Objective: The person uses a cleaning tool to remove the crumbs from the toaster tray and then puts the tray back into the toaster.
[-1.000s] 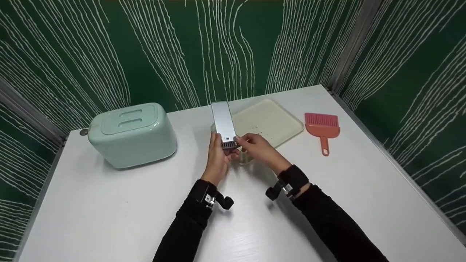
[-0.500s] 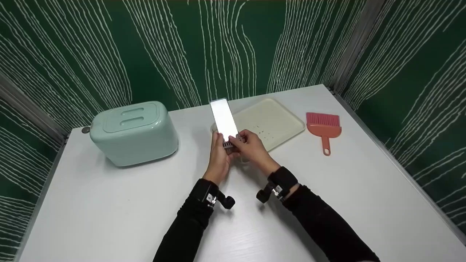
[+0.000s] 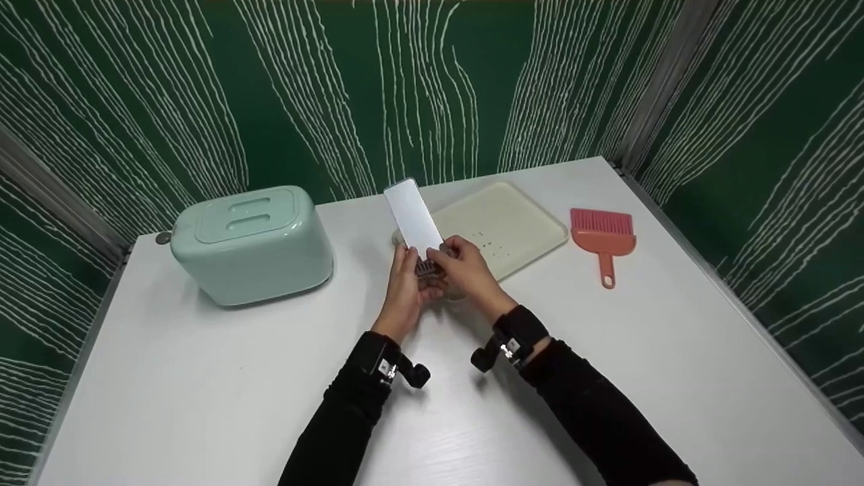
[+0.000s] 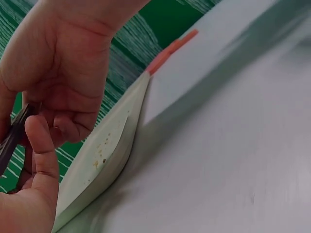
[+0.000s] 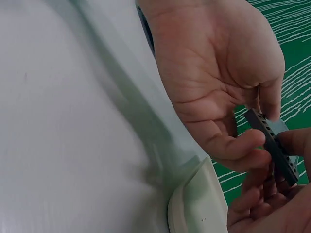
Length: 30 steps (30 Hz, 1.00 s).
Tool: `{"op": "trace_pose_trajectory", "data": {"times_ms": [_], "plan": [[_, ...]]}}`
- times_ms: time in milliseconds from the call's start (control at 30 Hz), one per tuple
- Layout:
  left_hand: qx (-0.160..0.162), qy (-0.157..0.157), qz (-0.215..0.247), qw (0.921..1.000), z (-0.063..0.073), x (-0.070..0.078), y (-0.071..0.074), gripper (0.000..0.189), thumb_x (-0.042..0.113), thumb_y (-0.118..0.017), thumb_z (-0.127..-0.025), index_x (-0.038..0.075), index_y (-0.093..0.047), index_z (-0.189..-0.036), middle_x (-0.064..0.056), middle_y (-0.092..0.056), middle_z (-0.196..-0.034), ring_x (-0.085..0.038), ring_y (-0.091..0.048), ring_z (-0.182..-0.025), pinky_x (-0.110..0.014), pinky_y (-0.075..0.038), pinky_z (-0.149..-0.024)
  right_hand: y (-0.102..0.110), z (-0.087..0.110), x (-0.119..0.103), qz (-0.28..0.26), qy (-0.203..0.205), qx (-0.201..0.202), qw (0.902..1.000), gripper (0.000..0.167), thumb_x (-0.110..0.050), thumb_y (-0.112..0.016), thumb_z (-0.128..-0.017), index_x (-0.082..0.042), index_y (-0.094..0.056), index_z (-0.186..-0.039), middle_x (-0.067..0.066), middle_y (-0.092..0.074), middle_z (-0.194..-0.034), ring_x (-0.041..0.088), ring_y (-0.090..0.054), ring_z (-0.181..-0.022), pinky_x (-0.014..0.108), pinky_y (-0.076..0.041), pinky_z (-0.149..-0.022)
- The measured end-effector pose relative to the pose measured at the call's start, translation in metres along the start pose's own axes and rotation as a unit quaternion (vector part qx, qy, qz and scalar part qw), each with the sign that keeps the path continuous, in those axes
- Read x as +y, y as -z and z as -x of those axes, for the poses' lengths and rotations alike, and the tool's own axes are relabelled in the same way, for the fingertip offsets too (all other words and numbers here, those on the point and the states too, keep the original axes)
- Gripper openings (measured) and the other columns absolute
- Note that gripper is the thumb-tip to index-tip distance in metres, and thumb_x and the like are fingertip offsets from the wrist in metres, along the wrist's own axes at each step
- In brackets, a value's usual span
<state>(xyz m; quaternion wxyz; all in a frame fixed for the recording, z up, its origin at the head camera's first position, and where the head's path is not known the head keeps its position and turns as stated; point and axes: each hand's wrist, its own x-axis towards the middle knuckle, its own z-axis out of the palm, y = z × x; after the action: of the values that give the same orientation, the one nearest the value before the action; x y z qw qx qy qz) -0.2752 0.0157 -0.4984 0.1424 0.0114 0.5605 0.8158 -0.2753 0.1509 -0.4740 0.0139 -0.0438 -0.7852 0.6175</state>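
Both hands hold up a narrow, shiny metal crumb tray [image 3: 412, 214] over the left end of a cream serving tray [image 3: 520, 219]. Its long plate points away from me, with the dark slotted end [image 5: 273, 148] toward me. The left hand [image 3: 403, 290] grips this end from the left side. Opposite it, the right hand [image 3: 472, 273] pinches the end, thumb on top near the slots. In the right wrist view the fingers of both hands curl around the slotted bar. Dark crumbs [image 4: 104, 160] lie scattered on the serving tray.
A mint-green toaster [image 3: 263, 263] with a flat lid stands at the left on the white table [image 3: 236, 405]. An orange dustpan with a pink brush [image 3: 604, 239] lies at the right. Green walls with white streaks [image 3: 459, 94] rise behind the table.
The right hand has shifted slightly left, its thumb moving further over the slotted end. The plate's far end tips a little up and left, and its bright glare has faded.
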Motion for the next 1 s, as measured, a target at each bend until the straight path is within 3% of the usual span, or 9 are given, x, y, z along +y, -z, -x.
{"op": "trace_pose_trajectory", "data": {"times_ms": [200, 433, 600, 733, 800, 833, 1000], "plan": [[0.004, 0.006, -0.085, 0.9963, 0.0, 0.004, 0.011, 0.026, 0.044, -0.035, -0.118, 0.019, -0.04, -0.124, -0.009, -0.06, -0.114, -0.016, -0.066, -0.075, -0.026, -0.058, -0.063, -0.003, -0.003, 0.003, -0.058, -0.019, -0.015, 0.998, 0.014, -0.017, -0.068, -0.103, -0.006, -0.06, -0.105, 0.002, -0.071, -0.092, 0.011, -0.067, -0.077, 0.03, -0.057, -0.079], [0.008, 0.002, -0.18, 0.9837, 0.003, 0.017, 0.025, 0.044, 0.054, -0.034, -0.115, 0.019, -0.04, -0.141, -0.016, -0.059, -0.127, -0.023, -0.074, -0.078, -0.029, -0.061, -0.064, -0.006, -0.005, 0.004, -0.071, -0.019, -0.004, 0.9973, 0.012, -0.018, -0.068, -0.1, -0.009, -0.06, -0.1, -0.001, -0.071, -0.087, 0.007, -0.064, -0.072, 0.028, -0.056, -0.067], [0.044, -0.013, -0.28, 0.9588, 0.005, 0.039, 0.034, 0.043, 0.052, -0.035, -0.116, 0.022, -0.042, -0.146, -0.017, -0.063, -0.121, -0.025, -0.075, -0.081, -0.028, -0.059, -0.062, -0.007, -0.009, 0.003, -0.073, -0.018, -0.001, 0.9972, 0.011, -0.018, -0.066, -0.101, -0.008, -0.062, -0.104, -0.001, -0.071, -0.088, 0.008, -0.066, -0.072, 0.025, -0.052, -0.064], [0.052, -0.03, -0.352, 0.934, 0.005, 0.064, 0.038, 0.044, 0.048, -0.04, -0.116, 0.021, -0.04, -0.151, -0.017, -0.062, -0.122, -0.023, -0.073, -0.085, -0.028, -0.058, -0.064, -0.007, -0.012, 0.003, -0.075, -0.014, 0.006, 0.9971, 0.012, -0.018, -0.063, -0.102, -0.006, -0.064, -0.107, -0.001, -0.069, -0.088, 0.007, -0.066, -0.074, 0.023, -0.051, -0.063], [0.051, -0.05, -0.404, 0.9122, 0.007, 0.075, 0.043, 0.047, 0.046, -0.043, -0.116, 0.02, -0.039, -0.154, -0.017, -0.061, -0.126, -0.025, -0.071, -0.091, -0.031, -0.059, -0.071, -0.009, -0.013, 0.003, -0.076, -0.016, 0.006, 0.997, 0.013, -0.019, -0.063, -0.102, -0.006, -0.064, -0.107, -0.001, -0.068, -0.089, 0.007, -0.065, -0.076, 0.022, -0.051, -0.064], [0.052, -0.063, -0.439, 0.8947, 0.009, 0.08, 0.045, 0.049, 0.045, -0.046, -0.115, 0.019, -0.038, -0.156, -0.017, -0.06, -0.128, -0.026, -0.07, -0.095, -0.034, -0.059, -0.075, -0.01, -0.014, 0.004, -0.078, -0.018, 0.003, 0.9968, 0.014, -0.019, -0.063, -0.103, -0.006, -0.064, -0.108, -0.001, -0.068, -0.09, 0.007, -0.065, -0.077, 0.022, -0.051, -0.064], [0.057, -0.141, -0.594, 0.7903, 0.022, 0.1, 0.057, 0.058, 0.04, -0.056, -0.112, 0.016, -0.038, -0.161, -0.019, -0.052, -0.141, -0.032, -0.061, -0.111, -0.046, -0.057, -0.092, -0.016, -0.019, 0.007, -0.08, -0.023, -0.003, 0.9965, 0.019, -0.018, -0.063, -0.103, -0.003, -0.067, -0.114, 0.003, -0.069, -0.099, 0.009, -0.063, -0.084, 0.019, -0.051, -0.066]]}}
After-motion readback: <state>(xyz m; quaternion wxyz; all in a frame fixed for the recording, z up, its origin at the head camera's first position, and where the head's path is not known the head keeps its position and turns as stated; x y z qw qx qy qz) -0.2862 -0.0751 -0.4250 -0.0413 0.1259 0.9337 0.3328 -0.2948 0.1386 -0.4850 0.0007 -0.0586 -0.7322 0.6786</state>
